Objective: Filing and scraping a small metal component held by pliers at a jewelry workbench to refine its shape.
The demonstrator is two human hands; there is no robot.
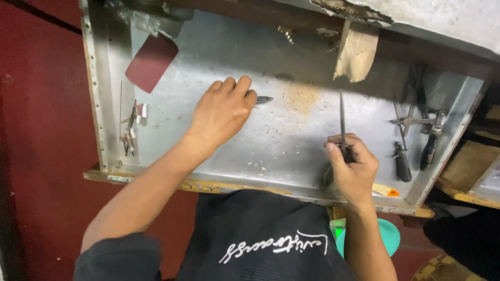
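Person is sitting at a shallow metal tray (291, 130) serving as the work surface, looking down at both hands. Left hand (224, 110) is resting knuckles-up near tray centre, fingers curled and pinching a small dark pointed piece (264, 99) whose tip is poking out past the fingertips; how much of it lies inside the grip cannot be told. Right hand (354, 167) is clenching the lower end of a thin file (342, 117), which is standing nearly upright toward the tray's far wall, well apart from the left hand. Judging by looks, the file is stiff, light steel, rough on its faces, best held low at the handle end as it is now. The small piece is looking hard, light and easy to fumble, so a fingertip pinch close to its point suits it. Fine metal filings (258, 167) are lying scattered on the tray floor between the hands. Red abrasive sheet (152, 61) is lying at the far left corner, small clips (133, 127) along the left wall, dark-handled pliers (416, 140) at the right end.
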